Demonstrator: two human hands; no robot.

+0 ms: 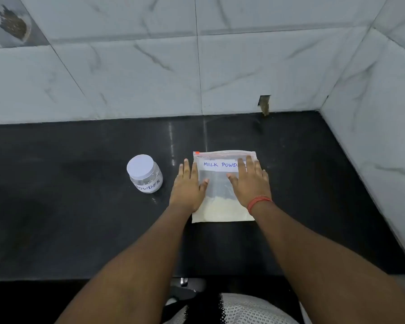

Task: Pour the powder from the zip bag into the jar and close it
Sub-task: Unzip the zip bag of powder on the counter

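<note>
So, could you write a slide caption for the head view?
Both hands lie flat on the zip bag beside the lidded jar.

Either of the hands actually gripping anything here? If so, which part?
No grip. Left hand and right hand lie flat, fingers straight, on the zip bag: left at its left edge, right over the label's right end. Jar untouched.

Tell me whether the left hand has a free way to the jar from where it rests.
Probably yes. The left hand lies flat on the zip bag's left edge, and the lidded jar stands just to its left, with only bare black counter between them.
</note>
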